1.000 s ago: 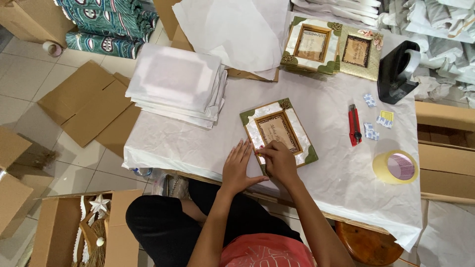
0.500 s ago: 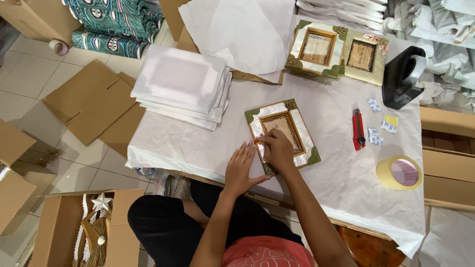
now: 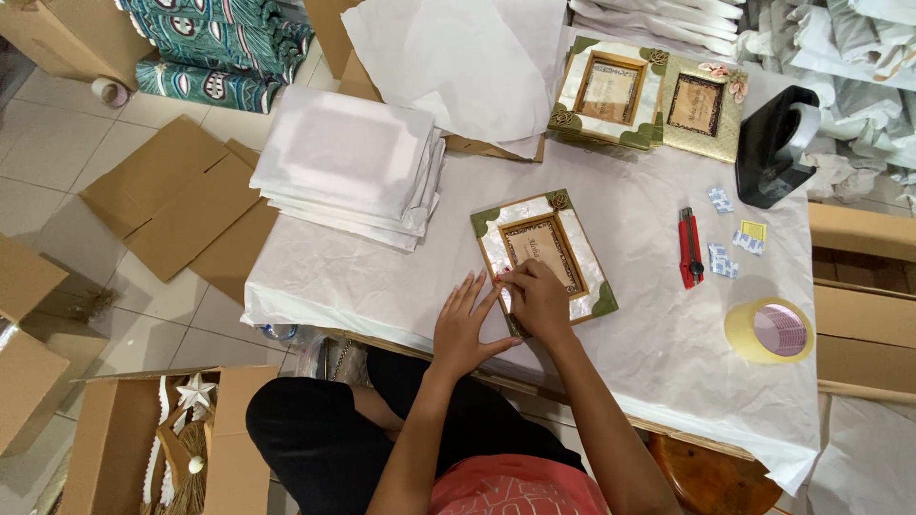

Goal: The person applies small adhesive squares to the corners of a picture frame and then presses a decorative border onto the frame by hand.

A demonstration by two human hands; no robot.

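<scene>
At the table's near edge, my right hand [image 3: 539, 303] pinches the near-left corner of the shell-faced picture frame [image 3: 544, 253], its long axis angled away to the left; my left hand [image 3: 465, 326], open and flat on the white paper [image 3: 658, 343], lies just beside it.

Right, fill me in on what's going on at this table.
A person seated at a paper-covered table has both hands on a picture frame with a pearly border and green corners. The left hand lies flat by the frame's near corner; the right hand pinches at its lower edge. A stack of white wrapped packs lies to one side, a red box cutter and a tape roll to the other. Two more frames wait at the far edge.
</scene>
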